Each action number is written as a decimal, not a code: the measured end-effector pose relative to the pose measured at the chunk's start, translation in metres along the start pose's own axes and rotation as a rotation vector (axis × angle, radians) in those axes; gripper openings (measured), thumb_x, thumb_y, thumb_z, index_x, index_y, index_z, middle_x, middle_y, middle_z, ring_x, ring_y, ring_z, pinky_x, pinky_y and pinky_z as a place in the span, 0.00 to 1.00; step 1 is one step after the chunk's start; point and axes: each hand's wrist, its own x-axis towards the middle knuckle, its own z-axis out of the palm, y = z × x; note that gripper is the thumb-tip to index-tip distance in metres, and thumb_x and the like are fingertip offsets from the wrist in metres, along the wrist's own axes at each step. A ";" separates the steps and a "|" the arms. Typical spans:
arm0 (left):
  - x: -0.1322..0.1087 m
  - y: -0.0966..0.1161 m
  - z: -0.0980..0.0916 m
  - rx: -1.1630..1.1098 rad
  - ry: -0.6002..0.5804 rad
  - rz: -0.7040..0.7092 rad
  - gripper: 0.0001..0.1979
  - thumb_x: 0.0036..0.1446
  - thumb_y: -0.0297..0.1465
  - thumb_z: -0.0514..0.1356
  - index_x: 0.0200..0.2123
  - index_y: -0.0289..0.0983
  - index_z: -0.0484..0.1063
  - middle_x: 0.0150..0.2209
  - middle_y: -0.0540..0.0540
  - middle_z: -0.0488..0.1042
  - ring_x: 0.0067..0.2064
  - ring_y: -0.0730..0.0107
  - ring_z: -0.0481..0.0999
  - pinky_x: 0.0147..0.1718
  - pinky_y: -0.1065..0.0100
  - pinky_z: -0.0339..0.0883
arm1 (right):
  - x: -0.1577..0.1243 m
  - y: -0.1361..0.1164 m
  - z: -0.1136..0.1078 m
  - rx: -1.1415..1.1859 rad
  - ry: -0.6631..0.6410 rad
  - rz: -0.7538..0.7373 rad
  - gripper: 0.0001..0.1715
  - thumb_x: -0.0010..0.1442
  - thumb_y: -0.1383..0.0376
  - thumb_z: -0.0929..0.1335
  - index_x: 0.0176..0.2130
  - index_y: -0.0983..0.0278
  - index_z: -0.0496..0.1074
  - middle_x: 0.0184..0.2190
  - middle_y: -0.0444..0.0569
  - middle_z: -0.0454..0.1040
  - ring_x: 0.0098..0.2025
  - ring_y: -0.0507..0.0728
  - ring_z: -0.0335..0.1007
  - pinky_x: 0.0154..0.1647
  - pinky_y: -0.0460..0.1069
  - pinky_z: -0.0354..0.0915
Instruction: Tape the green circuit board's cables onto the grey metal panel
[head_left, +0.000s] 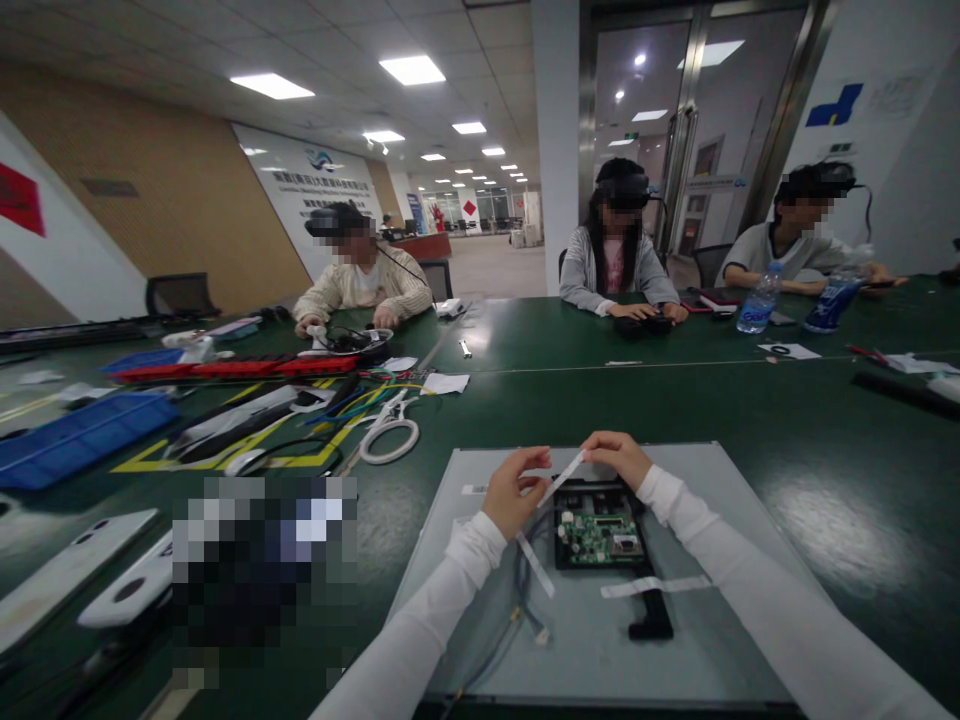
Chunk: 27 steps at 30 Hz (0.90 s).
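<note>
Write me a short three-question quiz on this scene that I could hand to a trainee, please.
1. What does the right hand pinch, with its other end at the left hand?
2. True or false: the green circuit board sits in a blue tray.
3. As the wearer sees it, where do the loose cables lie relative to the board?
a) to its left
b) to its right
c) beyond its far edge

Key:
1. A thin white strip, apparently tape.
2. False; it sits in a black frame on the gray panel.
3. a
</note>
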 end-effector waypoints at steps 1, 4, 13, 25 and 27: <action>0.000 -0.001 -0.001 -0.011 0.006 0.000 0.19 0.47 0.27 0.58 0.45 0.36 0.63 0.42 0.42 0.68 0.43 0.66 0.70 0.37 0.65 0.68 | 0.000 0.000 0.000 0.008 0.004 0.003 0.08 0.44 0.62 0.68 0.23 0.65 0.70 0.22 0.42 0.68 0.28 0.50 0.63 0.32 0.45 0.57; 0.000 -0.004 -0.004 -0.006 0.024 -0.006 0.17 0.49 0.28 0.57 0.44 0.35 0.64 0.40 0.42 0.69 0.40 0.67 0.72 0.37 0.65 0.68 | 0.000 0.000 -0.001 0.029 0.019 0.009 0.08 0.43 0.62 0.68 0.23 0.65 0.70 0.23 0.42 0.69 0.28 0.50 0.63 0.32 0.45 0.58; -0.006 0.015 -0.024 0.419 0.046 0.159 0.10 0.54 0.27 0.49 0.37 0.36 0.69 0.34 0.45 0.70 0.36 0.70 0.70 0.33 0.68 0.66 | 0.002 0.006 0.000 0.020 0.021 -0.009 0.08 0.44 0.61 0.68 0.23 0.65 0.70 0.26 0.44 0.70 0.30 0.51 0.64 0.34 0.46 0.59; -0.040 0.040 -0.028 0.928 -0.374 0.361 0.15 0.56 0.29 0.48 0.45 0.38 0.66 0.39 0.42 0.66 0.41 0.62 0.64 0.40 0.59 0.59 | 0.001 0.008 0.002 -0.061 -0.031 -0.029 0.10 0.44 0.61 0.68 0.23 0.67 0.71 0.29 0.46 0.72 0.34 0.53 0.65 0.39 0.48 0.59; -0.039 0.042 -0.026 0.927 -0.386 0.356 0.15 0.56 0.30 0.47 0.45 0.38 0.66 0.39 0.42 0.66 0.42 0.62 0.64 0.40 0.60 0.58 | 0.001 0.009 0.002 -0.094 -0.031 -0.037 0.10 0.44 0.61 0.68 0.23 0.67 0.70 0.29 0.46 0.72 0.35 0.53 0.65 0.40 0.49 0.59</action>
